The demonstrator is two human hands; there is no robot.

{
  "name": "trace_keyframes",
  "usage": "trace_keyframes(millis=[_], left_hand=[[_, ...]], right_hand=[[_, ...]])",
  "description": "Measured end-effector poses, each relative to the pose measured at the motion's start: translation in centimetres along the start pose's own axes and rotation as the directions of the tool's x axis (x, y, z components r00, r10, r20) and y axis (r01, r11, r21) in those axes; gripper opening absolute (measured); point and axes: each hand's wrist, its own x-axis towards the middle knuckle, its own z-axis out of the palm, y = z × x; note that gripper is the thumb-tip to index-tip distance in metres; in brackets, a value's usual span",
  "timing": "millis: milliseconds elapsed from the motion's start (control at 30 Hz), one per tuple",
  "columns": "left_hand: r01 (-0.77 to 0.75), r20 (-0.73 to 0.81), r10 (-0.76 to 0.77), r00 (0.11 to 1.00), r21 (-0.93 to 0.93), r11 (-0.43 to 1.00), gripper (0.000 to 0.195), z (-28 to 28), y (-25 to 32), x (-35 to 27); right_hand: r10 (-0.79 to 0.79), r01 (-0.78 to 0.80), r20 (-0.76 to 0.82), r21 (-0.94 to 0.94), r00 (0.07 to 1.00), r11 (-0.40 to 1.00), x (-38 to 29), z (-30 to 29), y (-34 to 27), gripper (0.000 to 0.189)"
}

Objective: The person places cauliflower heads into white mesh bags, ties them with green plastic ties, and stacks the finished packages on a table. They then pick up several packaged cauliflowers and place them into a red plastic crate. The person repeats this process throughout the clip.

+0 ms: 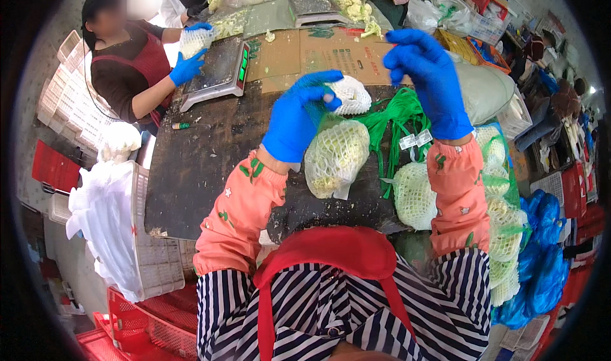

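My left hand (297,117), in a blue glove, has curled fingers around the gathered green mesh (328,121) above a cauliflower (338,158) in a white foam net. A small white tag (342,192) shows at the cauliflower's lower end. Raised to the right, my right hand (432,84), also blue-gloved, has bent, parted fingers with nothing seen in them. Between the hands lies a bundle of green mesh bags (398,117) with white printed tags (415,139). Another foam-netted piece (352,95) sits behind my left fingers. A netted cauliflower (415,196) rests beside my right forearm.
A co-worker (129,60) at the left holds a netted cauliflower (194,42) near a digital scale (219,72). Flattened cardboard (324,53) covers the table's far part. Several bagged cauliflowers (503,227) line the right edge. A crate with white foam nets (107,222) stands left.
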Motion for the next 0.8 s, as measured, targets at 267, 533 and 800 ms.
trace_keyframes(millis=[267, 533, 800], left_hand=[[0.053, 0.029, -0.058, 0.998, 0.159, 0.986, 0.039, 2.2, 1.2, 0.6], [-0.246, -0.061, 0.266, 0.962, 0.233, 0.941, 0.048, -3.6, 4.5, -6.1], [0.380, 0.063, -0.422, 0.905, -0.566, 0.731, 0.090, -3.3, -5.8, -7.6]], right_hand=[[0.078, -0.044, 0.091, -0.330, 0.993, 0.943, -4.6, 8.4, 11.8, 0.034], [0.310, -0.317, 0.110, 0.560, 0.944, 0.766, -0.2, 7.6, 9.1, 0.040], [-0.116, 0.290, 0.354, -0.491, 0.928, 0.822, -5.6, 11.5, 7.3, 0.029]])
